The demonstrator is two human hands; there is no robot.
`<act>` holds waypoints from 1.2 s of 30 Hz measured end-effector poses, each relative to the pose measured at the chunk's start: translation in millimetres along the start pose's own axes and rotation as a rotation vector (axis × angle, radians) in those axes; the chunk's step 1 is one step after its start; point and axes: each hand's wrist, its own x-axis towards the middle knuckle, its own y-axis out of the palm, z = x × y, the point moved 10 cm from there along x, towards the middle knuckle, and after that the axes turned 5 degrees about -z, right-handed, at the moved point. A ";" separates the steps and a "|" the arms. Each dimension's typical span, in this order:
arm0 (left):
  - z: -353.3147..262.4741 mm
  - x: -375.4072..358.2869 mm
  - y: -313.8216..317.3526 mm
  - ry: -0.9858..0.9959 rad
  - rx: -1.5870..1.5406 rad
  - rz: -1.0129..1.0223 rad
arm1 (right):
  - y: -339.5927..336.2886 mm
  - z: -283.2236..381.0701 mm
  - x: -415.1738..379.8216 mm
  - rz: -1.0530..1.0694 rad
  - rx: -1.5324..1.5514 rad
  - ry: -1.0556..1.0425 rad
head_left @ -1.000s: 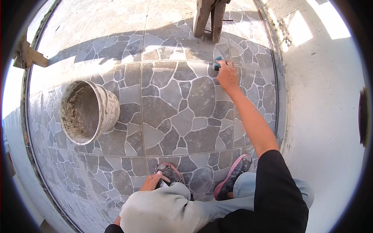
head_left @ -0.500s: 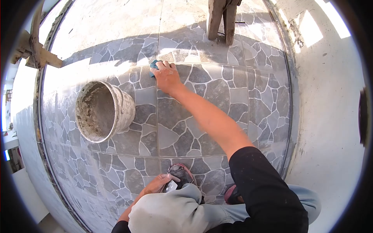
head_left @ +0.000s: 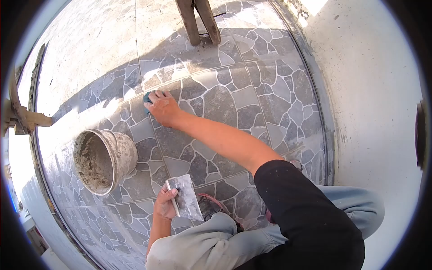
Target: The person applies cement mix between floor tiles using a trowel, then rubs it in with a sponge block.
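Note:
My right hand [head_left: 163,109] reaches out over the tiled floor and presses a blue-green sponge [head_left: 147,102] onto a joint between tiles. The fingers cover most of the sponge. Close to my knees, my left hand [head_left: 165,203] grips a flat rectangular scraper [head_left: 186,198] by its edge, thumb on top. Its blade is smeared with grey-white residue and hangs above the floor. Left of my right arm, a bucket [head_left: 128,155] crusted with dried mortar stands with its mouth turned toward the left in this view.
Grey stone-patterned tiles [head_left: 216,105] with pale joints spread around me. Wooden legs [head_left: 193,22] stand at the top, and a wooden piece [head_left: 33,121] juts in at the left. A white wall [head_left: 369,112] runs along the right. My shoe [head_left: 209,204] is under the scraper.
The view has turned, shifting the bucket and wooden legs leftward. My left hand has come up and forward, showing the scraper fully. My right hand stays at the same tile joint.

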 end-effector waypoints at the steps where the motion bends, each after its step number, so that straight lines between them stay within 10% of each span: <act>1: -7.4 9.7 20.2 -0.012 -0.001 0.051 | -12.1 -11.5 -4.1 -0.005 -0.008 0.029; 8: -59.0 48.6 68.2 0.024 0.078 -0.017 | -169.8 -288.7 -146.8 -0.237 -0.410 0.614; 16: -106.0 130.6 311.4 1.683 1.748 0.113 | -207.0 -310.3 -243.7 -0.294 -0.299 0.754; 23: -66.3 251.3 352.6 1.638 2.171 0.171 | -206.2 -313.1 -238.9 -0.273 -0.306 0.812; 36: -49.1 257.2 366.4 1.492 2.189 0.110 | -206.8 -315.6 -235.5 -0.303 -0.300 0.795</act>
